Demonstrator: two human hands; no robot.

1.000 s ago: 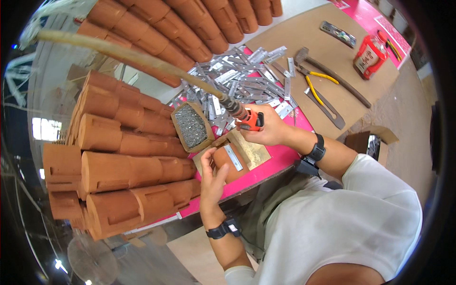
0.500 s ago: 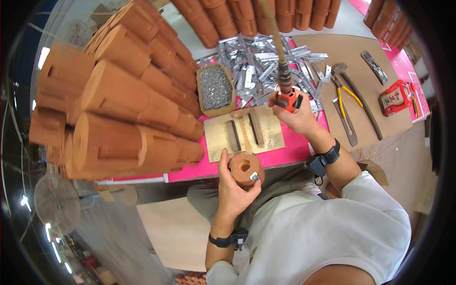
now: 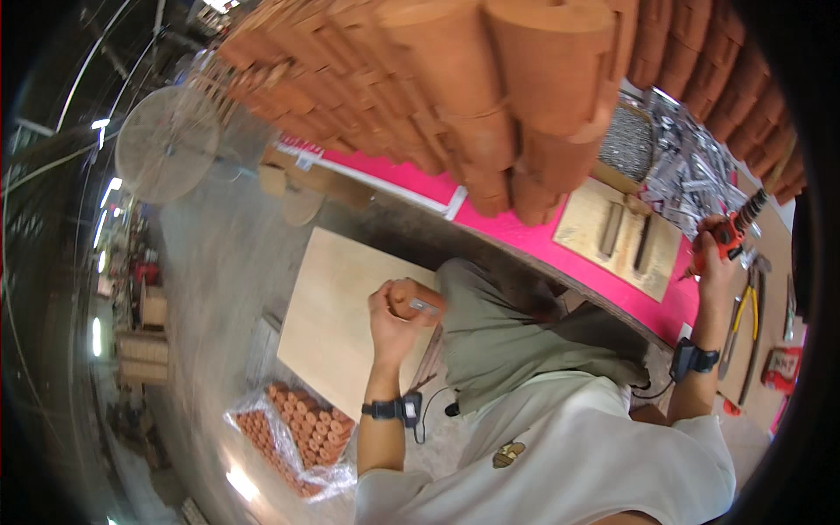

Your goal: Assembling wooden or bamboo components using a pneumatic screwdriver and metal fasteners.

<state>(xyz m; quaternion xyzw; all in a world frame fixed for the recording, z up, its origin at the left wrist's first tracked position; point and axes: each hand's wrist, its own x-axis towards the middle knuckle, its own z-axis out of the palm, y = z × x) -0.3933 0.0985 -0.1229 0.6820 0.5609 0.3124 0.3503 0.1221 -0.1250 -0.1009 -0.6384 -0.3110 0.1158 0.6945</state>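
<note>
One clay cylinder [image 3: 409,297] has swung left from the desk [image 3: 518,234], over the pale board [image 3: 328,297]; I see fingers of the left hand [image 3: 392,325] clasping it. The right hand [image 3: 713,260] grips the red driver [image 3: 728,234], so piece and tool have parted.

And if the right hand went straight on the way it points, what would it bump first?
Probably the pile of metal strips ahead of the right hand, though depth is unclear: held higher, it might pass over them to the brown cylinders behind.
</note>
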